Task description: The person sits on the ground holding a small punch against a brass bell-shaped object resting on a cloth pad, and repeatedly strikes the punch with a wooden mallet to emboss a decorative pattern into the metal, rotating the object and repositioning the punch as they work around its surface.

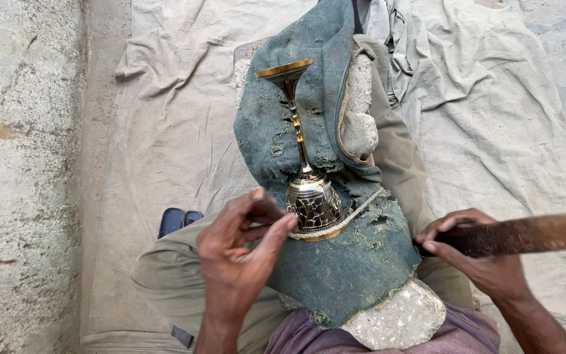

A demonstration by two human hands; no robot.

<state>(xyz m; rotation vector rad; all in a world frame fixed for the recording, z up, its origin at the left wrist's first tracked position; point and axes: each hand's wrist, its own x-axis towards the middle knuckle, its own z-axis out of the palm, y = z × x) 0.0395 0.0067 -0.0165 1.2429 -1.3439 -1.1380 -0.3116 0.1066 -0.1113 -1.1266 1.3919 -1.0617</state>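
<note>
Now my left hand (240, 252) pinches a small tool against the brass goblet (306, 177), cushioned on denim-wrapped stone (335, 262); my right hand (476, 252) grips a wooden mallet (525, 234).

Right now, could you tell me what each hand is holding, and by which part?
The right hand grips a wooden stick at its near end. The left hand pinches a small tool, mostly hidden, against the brass goblet.
</note>
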